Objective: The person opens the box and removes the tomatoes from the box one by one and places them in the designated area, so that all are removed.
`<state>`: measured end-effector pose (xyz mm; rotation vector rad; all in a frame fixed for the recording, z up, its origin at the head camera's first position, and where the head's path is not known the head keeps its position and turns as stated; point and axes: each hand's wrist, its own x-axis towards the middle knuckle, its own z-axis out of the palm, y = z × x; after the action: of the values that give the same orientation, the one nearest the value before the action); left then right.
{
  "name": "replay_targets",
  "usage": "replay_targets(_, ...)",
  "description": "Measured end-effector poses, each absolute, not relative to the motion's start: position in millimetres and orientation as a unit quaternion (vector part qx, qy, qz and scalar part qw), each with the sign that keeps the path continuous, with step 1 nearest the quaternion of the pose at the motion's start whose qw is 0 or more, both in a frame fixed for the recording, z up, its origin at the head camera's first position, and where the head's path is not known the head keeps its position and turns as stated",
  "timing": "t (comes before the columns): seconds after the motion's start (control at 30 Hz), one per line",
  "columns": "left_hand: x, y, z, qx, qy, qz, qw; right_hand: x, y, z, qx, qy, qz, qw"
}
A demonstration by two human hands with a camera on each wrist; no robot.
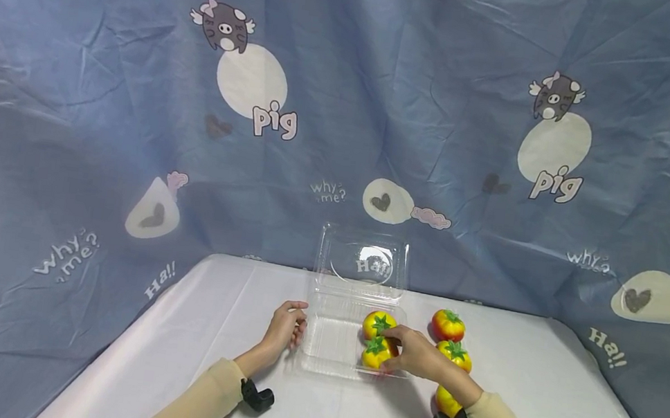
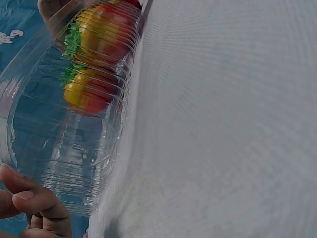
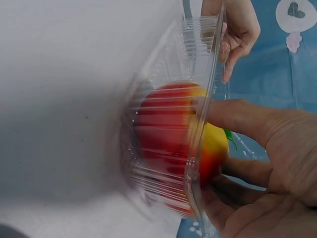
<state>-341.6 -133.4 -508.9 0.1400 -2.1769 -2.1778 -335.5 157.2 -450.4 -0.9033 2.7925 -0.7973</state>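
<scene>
A clear plastic clamshell box (image 1: pixel 332 337) sits on the table, its lid (image 1: pixel 363 261) raised at the back. Two yellow-and-red tomatoes with green leafy tops are in the box's right half, the far tomato (image 1: pixel 377 324) behind the near tomato (image 1: pixel 376 352). My right hand (image 1: pixel 417 354) reaches over the right rim, fingers and thumb around the near tomato; the right wrist view shows this tomato (image 3: pixel 171 129) through the ribbed wall. My left hand (image 1: pixel 285 328) is at the box's left rim, fingers loosely bent; in the left wrist view its fingertips (image 2: pixel 22 194) are by the rim.
To the right of the box stand three more tomatoes in a row: a far tomato (image 1: pixel 448 325), a middle tomato (image 1: pixel 456 354) and a near tomato (image 1: pixel 447 400) partly behind the right wrist. A white cloth covers the table (image 1: pixel 309 415). A blue printed curtain (image 1: pixel 315 165) hangs behind.
</scene>
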Motion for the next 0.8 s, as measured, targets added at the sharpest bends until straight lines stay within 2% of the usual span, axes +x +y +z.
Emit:
replay_targets(0.23, -340.6, -134.6, -507.8, 0.04, -0.709, -0.704, 0.029, -336.9, 154.4, -448.5, -0.276, 0.927, -0.248, 0.063)
replay_targets(0.8, -341.9, -134.9, -511.0, 0.039, -0.712, -0.701, 0.029, -339.2, 154.2, -462.5, -0.289, 0.919, -0.266, 0.019)
